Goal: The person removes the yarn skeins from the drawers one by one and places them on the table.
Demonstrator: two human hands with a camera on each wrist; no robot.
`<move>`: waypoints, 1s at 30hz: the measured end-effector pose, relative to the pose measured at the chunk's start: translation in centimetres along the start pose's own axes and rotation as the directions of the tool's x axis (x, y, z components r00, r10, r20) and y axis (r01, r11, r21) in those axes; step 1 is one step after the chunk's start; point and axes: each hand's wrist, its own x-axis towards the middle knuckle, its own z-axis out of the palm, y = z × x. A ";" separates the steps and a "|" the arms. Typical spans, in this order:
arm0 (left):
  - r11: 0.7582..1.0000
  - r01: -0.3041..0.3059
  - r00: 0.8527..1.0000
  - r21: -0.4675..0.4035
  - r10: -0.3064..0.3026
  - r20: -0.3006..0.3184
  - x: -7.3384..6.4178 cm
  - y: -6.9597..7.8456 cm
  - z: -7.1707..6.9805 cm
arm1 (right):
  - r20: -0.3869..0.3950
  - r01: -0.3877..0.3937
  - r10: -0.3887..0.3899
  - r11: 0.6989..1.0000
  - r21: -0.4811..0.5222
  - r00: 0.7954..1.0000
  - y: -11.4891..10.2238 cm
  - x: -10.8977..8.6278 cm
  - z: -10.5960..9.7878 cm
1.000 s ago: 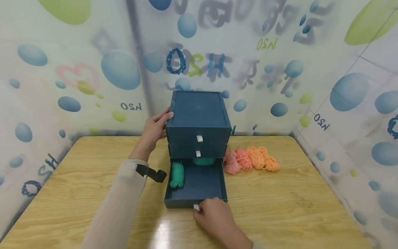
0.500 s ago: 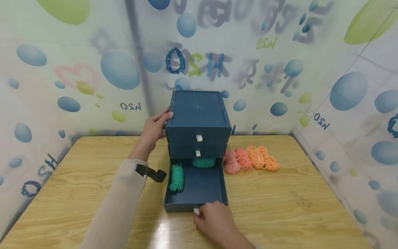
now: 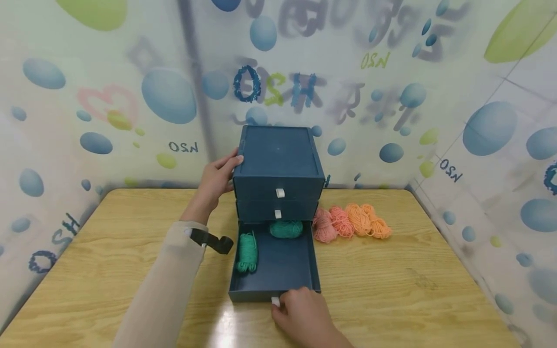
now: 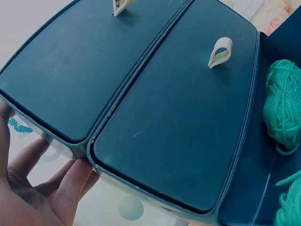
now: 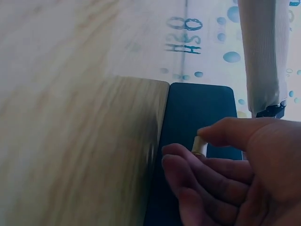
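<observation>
A dark blue drawer cabinet [image 3: 278, 152] stands on the table, with its bottom drawer [image 3: 283, 263] pulled far out. My left hand [image 3: 216, 181] rests against the cabinet's left side, fingertips at the upper edge. In the left wrist view, the fingers [image 4: 70, 188] touch the side beside the two closed drawers. With thumb and fingers, my right hand [image 3: 304, 314] pinches the white pull tab [image 3: 275, 301] on the bottom drawer's front. Inside that drawer, a green yarn skein [image 3: 247, 253] lies along the left wall, and another green skein [image 3: 285, 229] lies at the back, partly under the drawer above.
Right of the cabinet, a row of pink and orange yarn skeins [image 3: 359, 220] lies on the wooden table [image 3: 391, 285]. A patterned wall [image 3: 370, 125] rises behind the table. White tabs [image 3: 280, 193] stick out from the upper drawers.
The bottom drawer has slid further out toward me, my right hand moving with its tab. More of the back green skein shows. My left hand has stayed in place.
</observation>
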 end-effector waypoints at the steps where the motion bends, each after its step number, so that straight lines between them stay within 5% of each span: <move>1: 1.000 0.000 1.000 0.000 0.000 -0.001 0.0 0.0 0.0 | 0.005 0.002 -0.002 1.000 0.000 1.000 0.0 0.0 0.0; 10: 1.000 0.000 1.000 -0.006 0.000 -0.002 -0.1 0.0 0.0 | 0.171 -0.017 -0.030 0.964 0.264 0.985 0.7 -0.4 -3.3; 15: 1.000 0.003 1.000 -0.008 -0.004 -0.003 -0.2 0.1 -0.1 | 0.142 0.037 -0.091 0.938 0.344 0.986 1.6 0.3 -6.1; 24: 1.000 0.007 1.000 -0.017 -0.007 0.003 0.0 0.0 -0.1 | 0.040 0.127 -0.144 0.949 0.289 0.989 3.8 3.2 -7.6; 30: 1.000 0.004 1.000 -0.022 -0.004 0.003 0.0 0.1 0.0 | 0.062 0.204 -0.219 0.962 0.183 0.974 4.1 5.1 -7.4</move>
